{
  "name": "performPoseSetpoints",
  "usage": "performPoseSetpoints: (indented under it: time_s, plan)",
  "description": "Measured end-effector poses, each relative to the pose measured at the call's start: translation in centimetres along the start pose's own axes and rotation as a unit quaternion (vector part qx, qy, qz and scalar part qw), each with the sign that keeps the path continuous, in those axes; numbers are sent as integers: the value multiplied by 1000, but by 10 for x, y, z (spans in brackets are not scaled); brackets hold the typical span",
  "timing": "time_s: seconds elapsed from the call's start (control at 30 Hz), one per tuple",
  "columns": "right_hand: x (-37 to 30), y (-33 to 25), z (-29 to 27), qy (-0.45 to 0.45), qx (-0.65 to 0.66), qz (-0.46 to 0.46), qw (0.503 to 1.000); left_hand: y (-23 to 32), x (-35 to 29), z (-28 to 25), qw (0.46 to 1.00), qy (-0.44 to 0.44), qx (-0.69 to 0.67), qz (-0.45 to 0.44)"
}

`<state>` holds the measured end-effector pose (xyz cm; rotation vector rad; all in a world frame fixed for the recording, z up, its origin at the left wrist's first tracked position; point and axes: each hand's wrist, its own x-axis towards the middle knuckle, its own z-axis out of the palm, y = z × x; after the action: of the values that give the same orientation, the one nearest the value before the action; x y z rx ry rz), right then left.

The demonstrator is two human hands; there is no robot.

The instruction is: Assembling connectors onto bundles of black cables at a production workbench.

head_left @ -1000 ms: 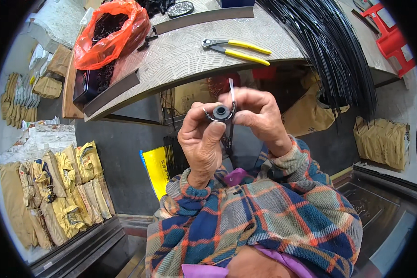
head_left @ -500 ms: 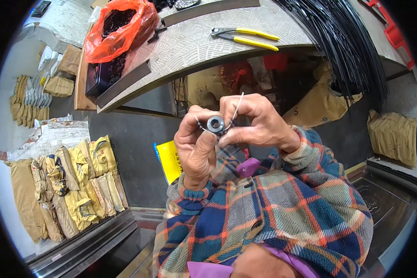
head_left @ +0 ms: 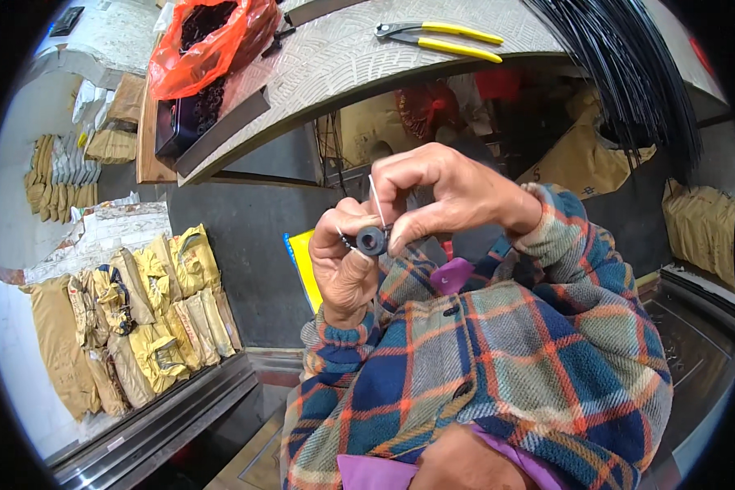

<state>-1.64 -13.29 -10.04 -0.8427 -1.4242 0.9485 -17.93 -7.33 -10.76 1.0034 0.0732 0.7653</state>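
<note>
My left hand [head_left: 345,273] pinches a small dark ring-shaped part [head_left: 372,251] with a round hole, held up in front of my chest. A short dark twisted strand sticks out at its left side. A thin pale wire [head_left: 376,200] rises upright from beside the ring, its upper end free. Bent over from the right, my right hand [head_left: 449,192] has its thumb against the ring's right side and its fingers curled behind the wire. What sits between those fingertips is hidden.
On the patterned workbench [head_left: 335,69] lie yellow-handled pliers [head_left: 461,41]. A red plastic bag [head_left: 171,72] of black pieces stands left, beside a dark box [head_left: 167,135]. Long black strands [head_left: 629,82] hang over the right edge. Brown packages [head_left: 57,343] lie lower left.
Both hands stay at the ring, which has tilted and shifted slightly down and left. The wire's free end has swung left, from slanting right to leaning slightly left. The whole view has shifted a little.
</note>
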Motion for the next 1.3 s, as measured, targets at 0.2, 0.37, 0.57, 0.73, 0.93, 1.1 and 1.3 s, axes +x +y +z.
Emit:
performPoseSetpoints:
  time_s: [0.2,0.37,0.57,0.73,0.93,1.1,1.3]
  plan:
    - [-22,5,49,269,-410,-145,860,-15,-5,-8,996,72,11,43]
    - [-24,12,52,283,-419,-134,852,-19,-7,-8,995,84,45,36]
    - [-22,11,52,273,-412,-118,861,-23,-7,-12,993,107,39,26]
    - [-23,9,52,277,-406,-117,863,-27,-7,-11,993,98,50,47]
    - [-9,19,47,271,-225,-31,935,-28,-14,-8,973,209,100,9]
    - [-14,44,59,227,-350,-102,903,-22,-24,-10,915,182,359,-9]
    - [-31,39,45,251,-251,-72,932,0,-24,-8,975,99,196,39]
